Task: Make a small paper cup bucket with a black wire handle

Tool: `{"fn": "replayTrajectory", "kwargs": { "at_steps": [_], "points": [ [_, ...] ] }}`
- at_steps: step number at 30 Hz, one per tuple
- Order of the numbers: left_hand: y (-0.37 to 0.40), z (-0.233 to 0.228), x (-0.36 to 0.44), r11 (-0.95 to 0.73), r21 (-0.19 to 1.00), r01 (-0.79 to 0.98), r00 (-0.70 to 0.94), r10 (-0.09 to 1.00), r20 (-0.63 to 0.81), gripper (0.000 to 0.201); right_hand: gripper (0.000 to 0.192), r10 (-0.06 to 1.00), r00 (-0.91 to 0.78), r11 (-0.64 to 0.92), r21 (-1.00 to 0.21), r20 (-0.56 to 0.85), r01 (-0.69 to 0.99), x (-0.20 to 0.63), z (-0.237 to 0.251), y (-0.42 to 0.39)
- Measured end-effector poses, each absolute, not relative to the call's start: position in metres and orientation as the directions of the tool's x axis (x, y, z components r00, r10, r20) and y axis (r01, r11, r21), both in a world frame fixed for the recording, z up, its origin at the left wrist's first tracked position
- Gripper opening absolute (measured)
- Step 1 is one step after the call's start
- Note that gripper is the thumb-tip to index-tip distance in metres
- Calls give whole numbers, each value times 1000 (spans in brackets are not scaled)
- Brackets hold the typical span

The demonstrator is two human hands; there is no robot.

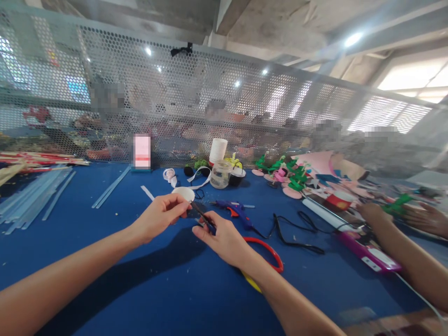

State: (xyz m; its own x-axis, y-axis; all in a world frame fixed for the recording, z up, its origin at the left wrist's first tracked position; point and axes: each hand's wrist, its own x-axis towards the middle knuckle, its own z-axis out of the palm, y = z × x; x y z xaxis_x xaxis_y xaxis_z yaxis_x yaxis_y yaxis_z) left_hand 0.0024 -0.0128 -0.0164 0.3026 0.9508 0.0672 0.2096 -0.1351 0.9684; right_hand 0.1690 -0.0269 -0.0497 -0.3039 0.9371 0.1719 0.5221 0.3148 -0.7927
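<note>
Hands pinching: left hand [163, 215] and right hand [220, 235] on thin dark strip [201, 213], glue gun [233, 208] beside, co-worker's hand [373, 212] right.

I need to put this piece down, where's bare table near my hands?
Bare blue table lies between the clear sticks and your left hand. The near edge under your forearms is bare too. Right of your right hand it's crowded: glue gun, black cord.

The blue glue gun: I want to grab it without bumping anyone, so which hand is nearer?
Right. The right hand sits just beside the blue glue gun; the left hand is farther off to its left.
</note>
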Motion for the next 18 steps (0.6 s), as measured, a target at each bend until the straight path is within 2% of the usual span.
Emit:
{"fn": "replayTrajectory", "kwargs": {
  "at_steps": [7, 13, 18],
  "points": [
    [-11, -17, 0, -87, 989, 123, 334, 942, 41, 23, 32, 941, -292, 312, -776, 172, 548, 170, -50, -27],
    [-9, -17, -1, -111, 981, 159, 302, 952, 59, 19, 30, 940, -293, 309, -792, 172, 526, 169, -47, -27],
    [-10, -17, 0, -219, 941, 260, 251, 956, 153, 16, 30, 939, -299, 309, -799, 170, 516, 169, -46, -29]
  ]
}}
